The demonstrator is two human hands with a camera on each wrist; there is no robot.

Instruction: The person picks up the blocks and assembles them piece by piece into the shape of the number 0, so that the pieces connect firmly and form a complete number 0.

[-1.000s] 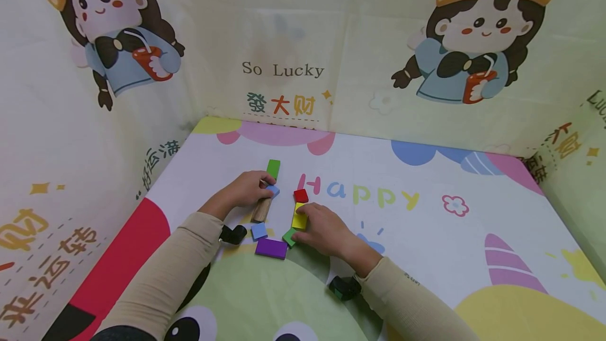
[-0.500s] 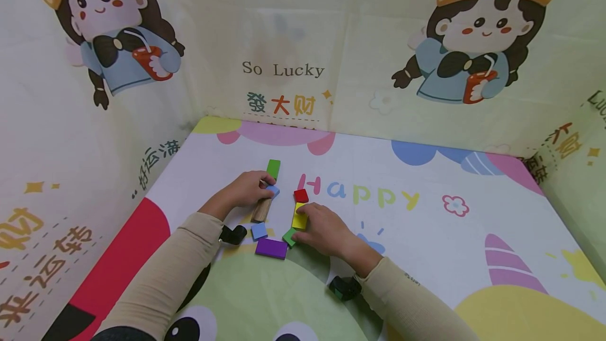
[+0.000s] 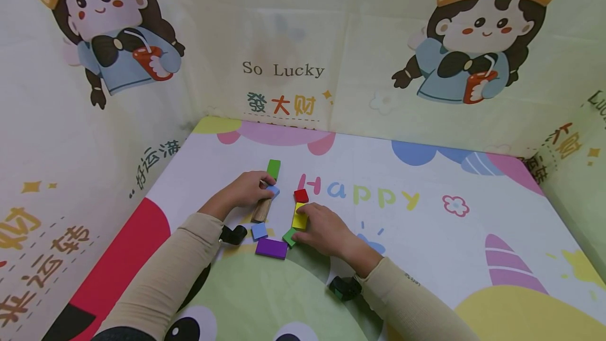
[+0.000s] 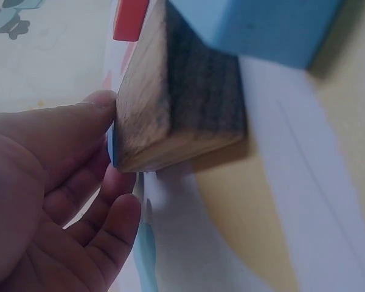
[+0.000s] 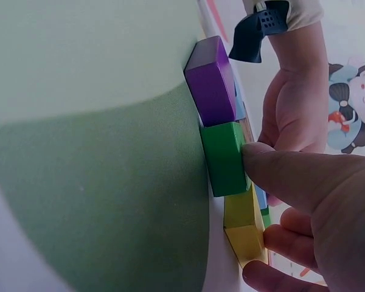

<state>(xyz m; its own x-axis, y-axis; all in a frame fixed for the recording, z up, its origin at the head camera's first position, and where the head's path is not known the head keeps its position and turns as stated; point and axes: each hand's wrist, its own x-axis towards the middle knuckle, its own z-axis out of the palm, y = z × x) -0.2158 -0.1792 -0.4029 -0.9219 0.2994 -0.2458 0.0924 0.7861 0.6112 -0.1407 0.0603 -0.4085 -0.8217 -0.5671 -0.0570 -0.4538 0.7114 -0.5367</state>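
In the head view my left hand (image 3: 247,188) holds a small blue block (image 3: 273,191) between thumb and fingers, just below a green block (image 3: 273,168). A brown wooden block (image 3: 261,210) continues the line toward me. The left wrist view has that wooden block (image 4: 182,91) close up, largely hiding the pinched blue one. My right hand (image 3: 326,230) rests against the right-hand line: its thumb touches a green block (image 5: 225,158), and its fingertips lie at a yellow block (image 5: 243,228). A red block (image 3: 300,195) sits beyond the yellow one.
A purple block (image 3: 271,249) lies across the near end, with a second blue block (image 3: 259,231) behind its left part. White printed tabletop (image 3: 416,236) extends right of the blocks. A printed cloth wall (image 3: 360,67) stands at the back, with others at both sides.
Both hands and all the blocks keep their places. Only the printed cloth at the left has drifted slightly leftward.
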